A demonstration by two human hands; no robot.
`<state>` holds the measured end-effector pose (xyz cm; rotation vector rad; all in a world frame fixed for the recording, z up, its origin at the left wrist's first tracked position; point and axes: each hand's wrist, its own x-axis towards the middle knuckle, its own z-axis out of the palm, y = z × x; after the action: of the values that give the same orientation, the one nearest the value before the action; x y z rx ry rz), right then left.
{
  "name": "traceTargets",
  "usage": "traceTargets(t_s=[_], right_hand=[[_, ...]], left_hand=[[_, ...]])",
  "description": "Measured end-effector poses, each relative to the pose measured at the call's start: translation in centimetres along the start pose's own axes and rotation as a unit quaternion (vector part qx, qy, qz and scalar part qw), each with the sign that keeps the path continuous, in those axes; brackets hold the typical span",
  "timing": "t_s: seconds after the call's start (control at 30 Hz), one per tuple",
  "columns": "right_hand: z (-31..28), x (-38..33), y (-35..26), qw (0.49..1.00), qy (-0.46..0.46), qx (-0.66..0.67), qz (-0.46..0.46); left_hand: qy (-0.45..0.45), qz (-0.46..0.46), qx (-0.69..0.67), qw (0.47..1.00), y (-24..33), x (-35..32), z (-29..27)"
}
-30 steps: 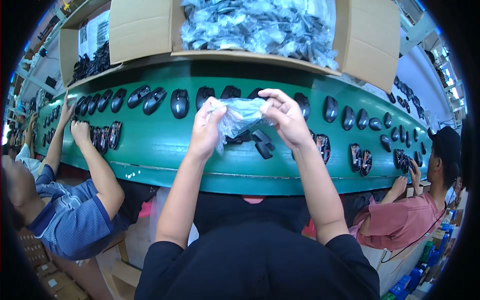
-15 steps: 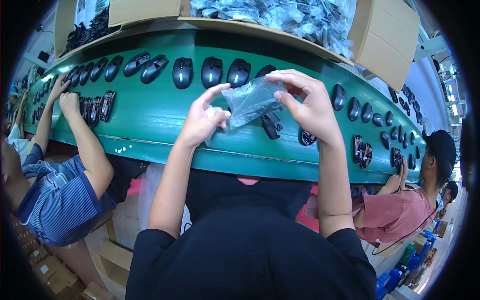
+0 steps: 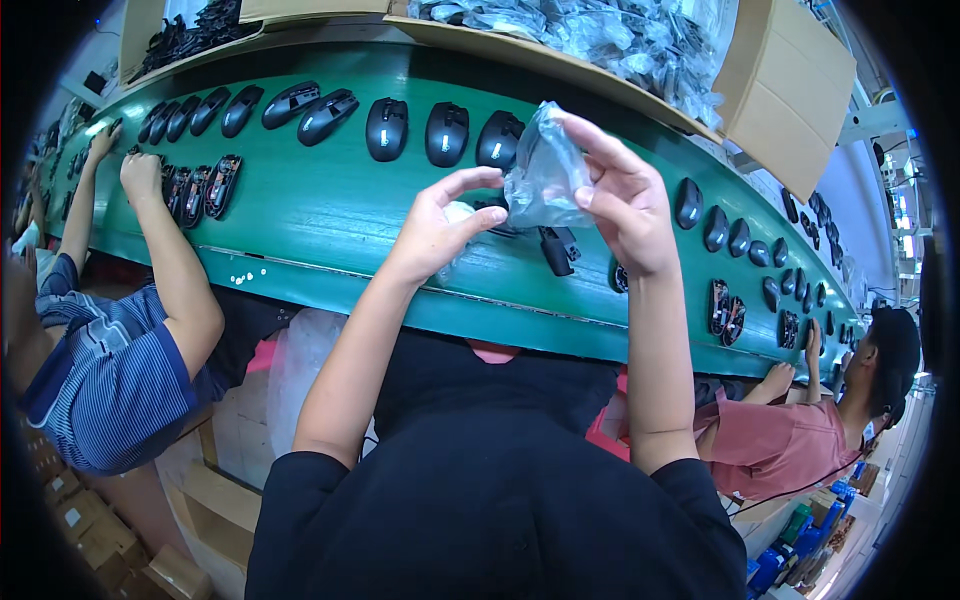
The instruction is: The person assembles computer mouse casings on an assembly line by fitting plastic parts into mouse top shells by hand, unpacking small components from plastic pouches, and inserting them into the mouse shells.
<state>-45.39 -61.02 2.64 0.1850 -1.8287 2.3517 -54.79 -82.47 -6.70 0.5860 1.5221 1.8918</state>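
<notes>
In front of me, over the green belt, my right hand [image 3: 635, 210] pinches a translucent plastic bag [image 3: 545, 180], which hangs bunched and upright. What the bag contains, if anything, I cannot make out. My left hand [image 3: 435, 230] is at the bag's left side, thumb and index finger apart. Crumpled whitish plastic [image 3: 458, 213] sits in its palm, held by the lower fingers. Just below the bag lies a black mouse shell part [image 3: 559, 250]. Another dark part is half hidden behind the bag. By my right wrist, an opened mouse base [image 3: 620, 277] is partly covered.
Black mice [image 3: 387, 130] line the far side of the green belt [image 3: 320, 200]. Opened mouse bases [image 3: 222, 187] lie at left and right. A cardboard box [image 3: 600, 85] of bagged parts stands beyond. Co-workers sit on both sides, a striped sleeve [image 3: 130, 400] left and a pink one [image 3: 780, 445] right.
The bag has gone from stretched between both hands to bunched upright in my right hand. My left thumb and index finger have come off its edge. The view has shifted slightly.
</notes>
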Motion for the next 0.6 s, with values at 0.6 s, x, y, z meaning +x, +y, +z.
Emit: traceTargets(t_s=[0.6], right_hand=[[-1.5, -1.9, 0.2, 0.958, 0.162, -0.227, -0.062]], left_hand=[[-0.017, -0.049, 0.009, 0.999, 0.6, 1.2, 0.2]])
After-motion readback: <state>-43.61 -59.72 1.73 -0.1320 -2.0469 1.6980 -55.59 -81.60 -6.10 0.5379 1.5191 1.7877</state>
